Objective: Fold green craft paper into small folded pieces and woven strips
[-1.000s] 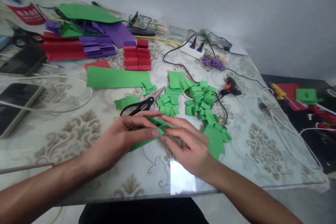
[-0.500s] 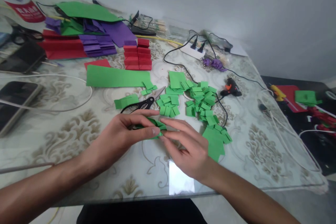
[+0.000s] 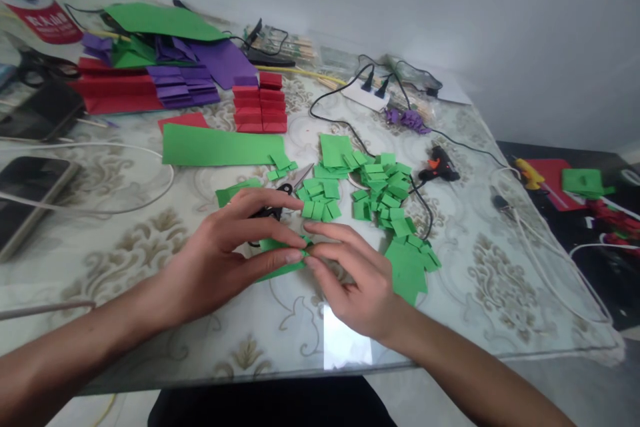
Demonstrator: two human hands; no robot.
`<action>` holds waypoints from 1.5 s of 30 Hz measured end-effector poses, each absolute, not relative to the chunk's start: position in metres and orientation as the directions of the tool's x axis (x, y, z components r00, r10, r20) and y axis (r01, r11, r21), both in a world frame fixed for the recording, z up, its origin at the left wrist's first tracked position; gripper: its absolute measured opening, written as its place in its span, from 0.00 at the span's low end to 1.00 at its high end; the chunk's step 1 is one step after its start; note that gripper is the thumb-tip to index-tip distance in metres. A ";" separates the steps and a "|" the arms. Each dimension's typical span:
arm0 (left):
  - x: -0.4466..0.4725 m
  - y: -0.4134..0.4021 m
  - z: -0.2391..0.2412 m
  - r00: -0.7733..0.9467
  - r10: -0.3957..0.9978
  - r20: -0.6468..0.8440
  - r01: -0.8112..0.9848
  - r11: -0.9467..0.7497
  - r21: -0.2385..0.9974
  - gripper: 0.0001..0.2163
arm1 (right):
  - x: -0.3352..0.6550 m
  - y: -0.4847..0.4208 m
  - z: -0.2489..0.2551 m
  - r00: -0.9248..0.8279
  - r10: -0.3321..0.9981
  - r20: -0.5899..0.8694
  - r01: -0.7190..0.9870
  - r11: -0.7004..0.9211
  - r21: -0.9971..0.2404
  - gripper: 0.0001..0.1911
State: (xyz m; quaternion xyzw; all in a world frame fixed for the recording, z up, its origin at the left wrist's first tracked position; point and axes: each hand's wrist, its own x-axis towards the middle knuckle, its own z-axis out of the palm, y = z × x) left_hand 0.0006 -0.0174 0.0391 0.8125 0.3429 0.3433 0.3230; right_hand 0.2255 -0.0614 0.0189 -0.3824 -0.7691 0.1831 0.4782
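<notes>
Between both hands, low over the near part of the table, is a strip of green paper [image 3: 283, 271]. My left hand [image 3: 225, 247] pinches its right end between thumb and fingers, with the index finger stretched out above. The fingertips of my right hand [image 3: 353, 273] close on the same end from the other side and hide most of it. Black-handled scissors [image 3: 286, 191] lie just beyond, partly covered by my left hand, blades pointing away to the right. Small cut green paper pieces [image 3: 321, 200] sit beside the blades, and a larger heap of them [image 3: 387, 187] lies farther right.
A long green paper strip [image 3: 223, 147] and folded red paper [image 3: 261, 107] lie behind the scissors. A black glue gun [image 3: 440, 165] and a white power strip [image 3: 367, 93] with black cords stand to the right. Phones [image 3: 33, 200] and a white cable are at left.
My left hand has lifted its fingers and regripped, and the green paper strip now shows more below it. My right hand stays nearly in place.
</notes>
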 end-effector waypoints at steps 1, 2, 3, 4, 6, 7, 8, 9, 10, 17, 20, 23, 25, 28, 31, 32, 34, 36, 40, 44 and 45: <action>0.001 -0.017 0.039 0.545 0.755 0.364 0.338 -0.595 0.729 0.04 | 0.226 -0.061 0.019 -0.247 0.768 0.590 0.412 0.635 -0.654 0.08; 0.001 -0.016 0.039 0.555 0.738 0.384 0.341 -0.622 0.705 0.04 | 0.226 -0.062 0.019 -0.243 0.773 0.586 0.412 0.629 -0.659 0.08; 0.002 -0.016 0.039 0.560 0.727 0.398 0.343 -0.640 0.687 0.04 | 0.226 -0.062 0.018 -0.240 0.776 0.583 0.411 0.625 -0.663 0.08; 0.002 -0.016 0.039 0.561 0.720 0.409 0.343 -0.652 0.676 0.03 | 0.226 -0.062 0.018 -0.240 0.778 0.580 0.410 0.623 -0.666 0.08; 0.003 -0.016 0.038 0.560 0.712 0.424 0.342 -0.665 0.664 0.02 | 0.226 -0.062 0.018 -0.246 0.780 0.575 0.407 0.621 -0.669 0.09; 0.003 -0.016 0.039 0.559 0.712 0.425 0.343 -0.665 0.664 0.02 | 0.226 -0.062 0.018 -0.250 0.780 0.573 0.406 0.622 -0.670 0.09; 0.003 -0.017 0.039 0.561 0.713 0.420 0.343 -0.662 0.667 0.02 | 0.226 -0.062 0.017 -0.256 0.780 0.571 0.404 0.623 -0.670 0.09; 0.003 -0.017 0.040 0.565 0.715 0.413 0.342 -0.658 0.671 0.03 | 0.226 -0.062 0.017 -0.261 0.780 0.569 0.404 0.624 -0.669 0.09; 0.004 -0.018 0.041 0.570 0.717 0.400 0.343 -0.651 0.677 0.03 | 0.227 -0.062 0.017 -0.267 0.778 0.568 0.404 0.626 -0.668 0.09; 0.005 -0.021 0.043 0.583 0.722 0.373 0.355 -0.639 0.683 0.05 | 0.227 -0.061 0.017 -0.295 0.772 0.563 0.399 0.635 -0.661 0.09; 0.005 -0.023 0.042 0.574 0.731 0.371 0.357 -0.630 0.690 0.05 | 0.227 -0.061 0.017 -0.291 0.778 0.557 0.390 0.628 -0.673 0.09; 0.005 -0.025 0.042 0.563 0.732 0.383 0.349 -0.631 0.692 0.05 | 0.226 -0.061 0.018 -0.282 0.789 0.546 0.377 0.614 -0.693 0.09; 0.007 -0.026 0.041 0.554 0.731 0.398 0.346 -0.637 0.689 0.05 | 0.226 -0.061 0.018 -0.273 0.799 0.536 0.374 0.601 -0.706 0.08; 0.009 -0.027 0.040 0.532 0.742 0.408 0.362 -0.635 0.682 0.05 | 0.226 -0.062 0.019 -0.260 0.809 0.528 0.375 0.588 -0.717 0.08; 0.010 -0.028 0.040 0.517 0.752 0.409 0.373 -0.628 0.683 0.05 | 0.225 -0.062 0.019 -0.246 0.812 0.529 0.371 0.583 -0.722 0.08; 0.010 -0.028 0.041 0.514 0.755 0.408 0.374 -0.625 0.685 0.06 | 0.224 -0.062 0.019 -0.241 0.813 0.531 0.369 0.582 -0.724 0.08; 0.010 -0.028 0.041 0.511 0.760 0.401 0.379 -0.618 0.689 0.05 | 0.224 -0.062 0.019 -0.231 0.810 0.538 0.368 0.585 -0.723 0.07; 0.008 -0.028 0.042 0.516 0.765 0.385 0.389 -0.610 0.691 0.05 | 0.223 -0.063 0.018 -0.225 0.802 0.553 0.378 0.595 -0.710 0.08; 0.007 -0.028 0.042 0.526 0.758 0.384 0.391 -0.617 0.683 0.05 | 0.224 -0.063 0.017 -0.231 0.783 0.577 0.397 0.617 -0.679 0.08; 0.008 -0.029 0.044 0.533 0.750 0.391 0.383 -0.626 0.679 0.04 | 0.224 -0.063 0.017 -0.228 0.787 0.573 0.402 0.612 -0.681 0.08; 0.008 -0.029 0.045 0.536 0.753 0.382 0.385 -0.621 0.683 0.04 | 0.224 -0.063 0.016 -0.229 0.788 0.571 0.404 0.611 -0.681 0.08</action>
